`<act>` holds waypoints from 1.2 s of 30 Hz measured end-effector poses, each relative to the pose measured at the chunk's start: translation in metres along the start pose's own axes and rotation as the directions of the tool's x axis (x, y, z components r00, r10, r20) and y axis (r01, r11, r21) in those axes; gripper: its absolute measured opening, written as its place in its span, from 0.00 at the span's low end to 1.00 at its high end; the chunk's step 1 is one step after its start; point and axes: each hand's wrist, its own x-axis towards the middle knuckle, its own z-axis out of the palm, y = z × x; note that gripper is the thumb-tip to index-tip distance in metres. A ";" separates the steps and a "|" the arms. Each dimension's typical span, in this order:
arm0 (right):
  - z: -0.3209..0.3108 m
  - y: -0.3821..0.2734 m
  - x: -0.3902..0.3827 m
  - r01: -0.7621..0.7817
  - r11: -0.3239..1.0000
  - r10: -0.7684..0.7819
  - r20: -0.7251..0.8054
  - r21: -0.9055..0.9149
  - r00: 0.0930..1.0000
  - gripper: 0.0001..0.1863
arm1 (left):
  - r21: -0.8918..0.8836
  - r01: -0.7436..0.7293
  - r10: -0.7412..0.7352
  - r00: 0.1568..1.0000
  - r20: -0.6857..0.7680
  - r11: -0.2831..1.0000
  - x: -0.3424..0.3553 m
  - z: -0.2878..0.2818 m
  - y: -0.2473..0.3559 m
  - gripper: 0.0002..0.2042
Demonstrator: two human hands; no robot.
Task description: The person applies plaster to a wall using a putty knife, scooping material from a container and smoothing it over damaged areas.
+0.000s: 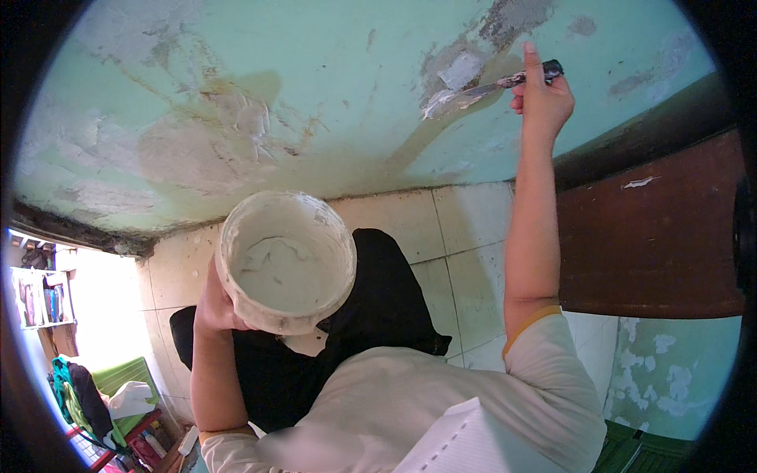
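Note:
My left hand (pixel 214 303) is closed round the side of a round, pale plastic tub (pixel 344 248), tilted so that its mouth shows. White putty (pixel 277 276) lies inside it, and more is smeared on its rim. Out at the upper right, my right hand (pixel 547 106) grips the dark handle of a putty knife (pixel 467 98), thumb stretched along it. White putty coats the blade, which lies at or close to the green wall (pixel 355 102). Just above the blade are a fresh white dab (pixel 460 71) and a rough grey patch (pixel 516 20).
Scraped, whitish patches (pixel 185 150) mark the wall on the left. Pale floor tiles (pixel 465 292) run along its foot. A dark brown wooden panel (pixel 654 236) stands at the right. At the lower left are a green chair (pixel 130 378) with clothes and a bookshelf (pixel 43 299).

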 end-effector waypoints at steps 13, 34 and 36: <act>0.005 0.030 -0.053 -0.135 0.985 0.131 0.047 0.111 0.990 0.23 | 0.044 -0.098 0.092 0.988 0.122 0.994 0.005 0.008 0.010 0.57; -0.008 0.045 -0.068 0.005 0.975 -0.014 0.039 0.221 0.999 0.23 | 0.005 -0.068 0.065 0.929 -0.364 0.998 -0.069 0.028 0.015 0.50; -0.001 0.051 -0.062 0.048 0.979 -0.055 0.030 0.199 0.998 0.23 | -0.017 -0.048 0.037 0.914 -0.404 0.999 -0.081 0.032 0.021 0.50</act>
